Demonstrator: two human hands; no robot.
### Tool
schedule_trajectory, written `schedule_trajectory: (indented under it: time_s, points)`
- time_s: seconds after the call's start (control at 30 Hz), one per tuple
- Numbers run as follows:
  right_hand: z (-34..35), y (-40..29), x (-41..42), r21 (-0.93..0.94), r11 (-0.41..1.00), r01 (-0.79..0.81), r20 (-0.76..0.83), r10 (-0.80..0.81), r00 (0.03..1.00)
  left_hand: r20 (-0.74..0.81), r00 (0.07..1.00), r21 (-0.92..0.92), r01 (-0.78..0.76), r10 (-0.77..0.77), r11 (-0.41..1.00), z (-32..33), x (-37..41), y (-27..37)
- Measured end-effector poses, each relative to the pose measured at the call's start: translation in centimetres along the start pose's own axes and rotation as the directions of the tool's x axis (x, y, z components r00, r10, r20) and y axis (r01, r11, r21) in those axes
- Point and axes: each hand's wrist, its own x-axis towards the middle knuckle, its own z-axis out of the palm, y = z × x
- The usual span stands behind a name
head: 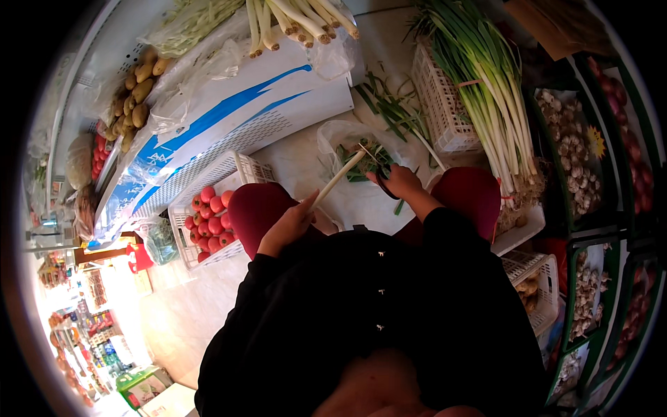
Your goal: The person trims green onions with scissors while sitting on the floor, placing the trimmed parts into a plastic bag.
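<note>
My left hand (293,223) holds a green onion stalk (340,177) by its lower part, with the root end pointing away from me. My right hand (401,183) grips a pair of scissors (384,180) by the dark handles; the blades reach towards the stalk's root end, and whether they touch it I cannot tell. Below the blades, a clear plastic bag (333,136) on the floor holds green leaf trimmings (375,161). Loose green onion leaves and a pale stalk (419,130) lie on the floor just beyond my right hand.
At left stand a white crate of tomatoes (211,224) and a refrigerated display case (302,99) bearing green onions (297,23) and potatoes (136,99). To the right are a plastic crate (443,104), a large banded green onion bundle (490,104) and racks of garlic (570,156).
</note>
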Motion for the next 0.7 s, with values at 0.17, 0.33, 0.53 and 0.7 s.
schedule_trajectory:
  time_s: [0.17,0.33,0.53,0.7]
  points:
    - [-0.8,-0.8,-0.3,-0.057,0.998,-0.009,-0.013,0.009,1.000,-0.044,0.998,0.043,-0.054,0.056,0.998,0.1,0.0,-0.3]
    - [-0.6,-0.5,0.2,-0.073,0.996,0.046,-0.040,-0.049,0.998,-0.054,0.995,0.050,-0.078,0.080,0.996,0.3,0.2,-0.5]
    - [0.3,0.9,1.5,-0.173,0.985,0.002,0.006,-0.001,1.000,-0.039,0.999,0.074,-0.012,0.014,0.997,0.5,0.5,-1.1]
    - [0.4,0.7,0.2,-0.365,0.926,0.096,-0.141,-0.157,0.978,-0.012,0.998,0.083,0.062,-0.061,0.995,0.6,0.6,-2.1]
